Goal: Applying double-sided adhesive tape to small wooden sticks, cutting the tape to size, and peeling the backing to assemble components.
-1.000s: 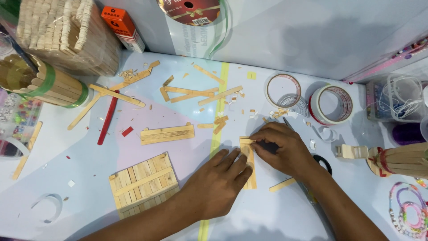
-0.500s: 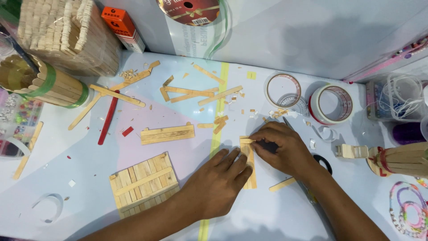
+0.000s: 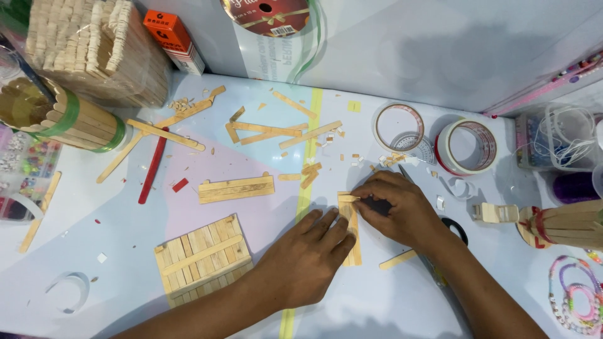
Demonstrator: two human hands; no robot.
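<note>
Almost nothing has shifted over the last second; both hands sit where they were, so the work reads as a held, careful placement rather than a new move. The left hand (image 3: 306, 257) lies flat, fingers spread and pressing the lower part of the narrow stick strip (image 3: 350, 235) against the surface, near its front edge; it grips nothing. The right hand (image 3: 402, 210) has its fingers pinched together on a small stick piece (image 3: 347, 198) laid across the strip's far end. A stick panel (image 3: 202, 257) lies just beside the left hand; two tape rolls (image 3: 468, 146) sit toward the back edge, well apart.
</note>
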